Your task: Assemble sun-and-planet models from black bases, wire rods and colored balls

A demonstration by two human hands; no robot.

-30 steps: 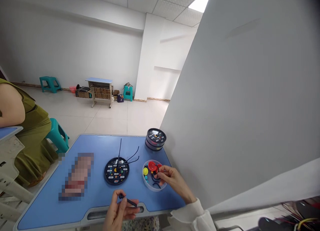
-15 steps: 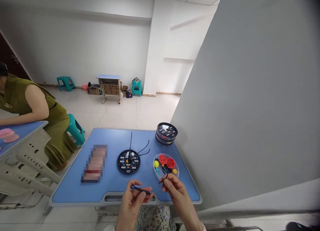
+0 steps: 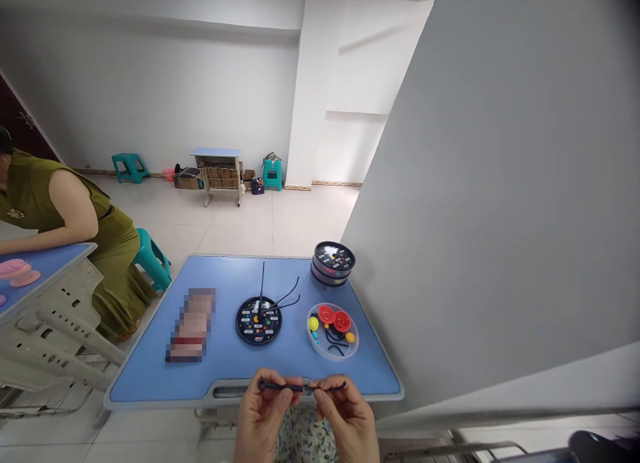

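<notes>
Above the front edge of the blue desk, my left hand pinches a short black rod with a ring-like end. My right hand grips a thinner black rod with a bent tip. The two rods lie nearly in line, their inner ends close together; I cannot tell whether they are joined. Beyond my hands stands a round black base printed with planets, several thin black arms rising from it. Right of it, a clear round tray holds red half-shells, small coloured balls and more black rods.
A stacked round container stands at the desk's back right corner. A blurred flat item lies on the left of the desk. A grey wall rises close on the right. A person in green sits at another desk on the left.
My right hand has drawn back from the tray with the thin rod. It now holds the rod against or near the end of the one in my left hand.
</notes>
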